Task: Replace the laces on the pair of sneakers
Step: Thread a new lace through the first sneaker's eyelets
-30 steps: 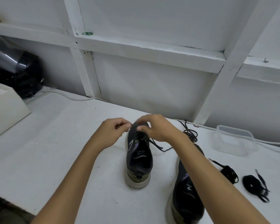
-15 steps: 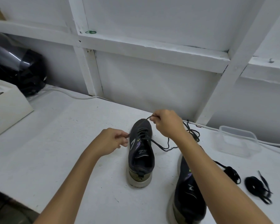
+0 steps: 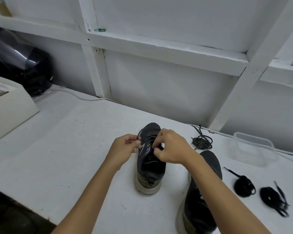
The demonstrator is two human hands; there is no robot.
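Note:
A dark sneaker stands on the white table, toe pointing away, heel toward me. My left hand grips its left side near the eyelets. My right hand pinches the dark lace over the tongue area; the lace itself is mostly hidden by the fingers. The second dark sneaker lies at the lower right, partly behind my right forearm. A loose grey-black lace is coiled behind it. Two bundled black laces lie at the right.
A clear plastic container stands at the right near the wall. A white box and a black helmet are at the far left. A white cable runs along the wall base. The table's front edge is at the lower left.
My right hand came back down from the raised lace above the toe to the eyelets at the tongue. My left hand stayed at the shoe's left side.

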